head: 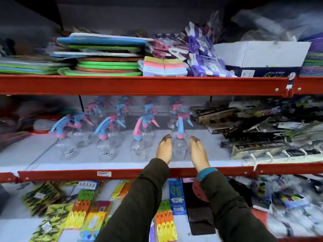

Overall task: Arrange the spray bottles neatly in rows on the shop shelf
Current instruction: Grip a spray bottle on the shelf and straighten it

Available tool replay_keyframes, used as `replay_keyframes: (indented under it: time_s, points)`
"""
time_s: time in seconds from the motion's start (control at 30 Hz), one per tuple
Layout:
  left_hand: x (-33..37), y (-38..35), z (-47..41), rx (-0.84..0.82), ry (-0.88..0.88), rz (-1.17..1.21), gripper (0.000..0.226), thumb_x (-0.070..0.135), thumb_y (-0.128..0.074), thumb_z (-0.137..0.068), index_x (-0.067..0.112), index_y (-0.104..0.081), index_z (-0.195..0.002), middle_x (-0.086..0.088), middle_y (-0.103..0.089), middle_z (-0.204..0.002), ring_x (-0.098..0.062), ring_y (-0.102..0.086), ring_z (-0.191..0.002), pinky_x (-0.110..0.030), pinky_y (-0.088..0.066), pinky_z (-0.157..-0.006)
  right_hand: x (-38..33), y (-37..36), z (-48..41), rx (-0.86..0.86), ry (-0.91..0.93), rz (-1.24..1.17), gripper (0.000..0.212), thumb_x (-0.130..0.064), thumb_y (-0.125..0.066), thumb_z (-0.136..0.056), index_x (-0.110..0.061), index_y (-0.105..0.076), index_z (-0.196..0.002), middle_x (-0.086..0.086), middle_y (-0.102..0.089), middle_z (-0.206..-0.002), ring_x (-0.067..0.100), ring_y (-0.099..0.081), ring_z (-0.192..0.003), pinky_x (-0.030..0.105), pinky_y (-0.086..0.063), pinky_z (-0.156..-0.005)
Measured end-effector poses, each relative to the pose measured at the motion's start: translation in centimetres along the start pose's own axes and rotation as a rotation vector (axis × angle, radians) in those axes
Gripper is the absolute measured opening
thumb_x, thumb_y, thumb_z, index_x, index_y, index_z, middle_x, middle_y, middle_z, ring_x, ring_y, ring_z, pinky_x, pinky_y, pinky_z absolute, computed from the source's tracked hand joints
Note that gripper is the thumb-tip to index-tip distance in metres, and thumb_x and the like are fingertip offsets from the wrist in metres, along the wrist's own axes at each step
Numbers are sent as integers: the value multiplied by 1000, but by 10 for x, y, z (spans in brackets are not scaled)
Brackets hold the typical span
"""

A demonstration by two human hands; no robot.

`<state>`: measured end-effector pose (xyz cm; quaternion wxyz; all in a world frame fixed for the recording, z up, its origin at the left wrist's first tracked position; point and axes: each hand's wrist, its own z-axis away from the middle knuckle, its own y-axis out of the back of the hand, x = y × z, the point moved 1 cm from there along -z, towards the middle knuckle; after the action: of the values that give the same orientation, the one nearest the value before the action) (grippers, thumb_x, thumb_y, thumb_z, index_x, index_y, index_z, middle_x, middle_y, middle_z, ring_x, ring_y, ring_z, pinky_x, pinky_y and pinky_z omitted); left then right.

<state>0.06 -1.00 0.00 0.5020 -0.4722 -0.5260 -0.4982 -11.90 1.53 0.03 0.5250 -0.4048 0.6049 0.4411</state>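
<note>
Several clear spray bottles with pink and blue trigger heads stand in rows on the white middle shelf (43, 154). The front row holds one at the left (67, 149), two in the middle (104, 148) (138, 145) and one at the right (180, 145). More bottles stand behind them, blurred. My left hand (164, 150) and my right hand (198, 151) lie flat on either side of the front right bottle, fingers straight and pointing inward, palms at its sides. Neither hand wraps around it, and the bottle stands on the shelf.
Dark packaged goods (253, 130) crowd the shelf right of the bottles. A red tray (40, 130) sits at the left. A red beam (139, 84) runs low overhead, carrying mats and sponges. The red front rail (70, 173) lies under my wrists, with packets below.
</note>
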Motion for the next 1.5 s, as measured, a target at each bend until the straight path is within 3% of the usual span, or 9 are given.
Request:
replay_keyframes:
  time_s: [0.1, 0.2, 0.33, 0.57, 0.7, 0.83, 1.1, 1.33, 1.5]
  points:
    - [-6, -5, -15, -24, 56, 34, 66, 53, -40, -88, 14, -48, -140, -5, -46, -150, -23, -40, -141, -38, -25, -122, 5, -7, -15, -36, -49, -24, 23, -31, -38, -98, -31, -61, -101, 3, -59, -124, 23, -54, -119, 46, -40, -116]
    - [-44, -14, -53, -21, 99, 103, 80, 67, -43, -66, 16, -63, -124, -9, -63, -134, -25, -56, -126, -43, -36, -116, 25, -9, -33, -59, -87, -91, 28, -38, -41, -92, -37, -69, -92, 5, -70, -122, 26, -63, -118, 47, -47, -110]
    - [-24, -13, -24, -70, 84, 78, 61, 55, -43, -79, 13, -65, -117, -14, -67, -125, -28, -60, -119, -44, -41, -111, 17, -3, -20, -76, -79, -142, 29, -30, -37, -102, -31, -66, -103, 0, -70, -109, 15, -65, -101, 30, -50, -86]
    - [-10, -15, 19, -136, 3, 113, 25, 16, -35, -98, 9, -60, -96, -13, -62, -99, -20, -56, -90, -22, -44, -78, 32, 13, -7, -98, -10, -24, 34, -51, -40, -82, -39, -70, -93, -3, -72, -117, 21, -65, -118, 48, -46, -112]
    - [-8, -20, 31, -161, -15, 88, 27, 12, -34, -99, 8, -60, -104, -13, -62, -107, -22, -56, -100, -28, -43, -86, 30, 17, 3, -103, 5, -5, 31, -52, -43, -80, -41, -69, -93, 0, -70, -121, 22, -64, -119, 50, -45, -112]
    - [-5, -18, 40, -95, -22, 22, 45, 22, -36, -100, 5, -43, -141, -9, -45, -148, -21, -41, -137, -29, -27, -117, 18, 21, 21, -67, 54, 63, 28, -41, -42, -94, -35, -65, -111, -3, -62, -132, 15, -55, -122, 36, -39, -113]
    - [-24, 16, 64, 37, -150, 91, 41, 31, -38, -99, 25, -45, -139, 4, -41, -151, -11, -36, -140, -27, -26, -114, 15, 10, 79, 28, 267, 117, 29, -27, -43, -102, -21, -61, -124, 1, -54, -124, -4, -52, -101, 3, -35, -83]
    - [-31, 70, 68, 304, -144, 180, 30, 42, -43, -89, 39, -58, -115, -2, -52, -140, -21, -47, -132, -46, -32, -117, 16, -67, 72, -202, 186, 22, 37, -29, -44, -101, -16, -58, -133, 6, -57, -141, 12, -51, -123, 27, -38, -107]
    - [-21, 111, 41, 364, -99, 140, 41, 25, -35, -100, 15, -46, -138, -5, -40, -151, -19, -36, -141, -28, -24, -117, 4, -114, 44, -235, 44, -50, 43, -29, -42, -102, -14, -51, -141, 7, -50, -150, 18, -46, -136, 23, -29, -107]
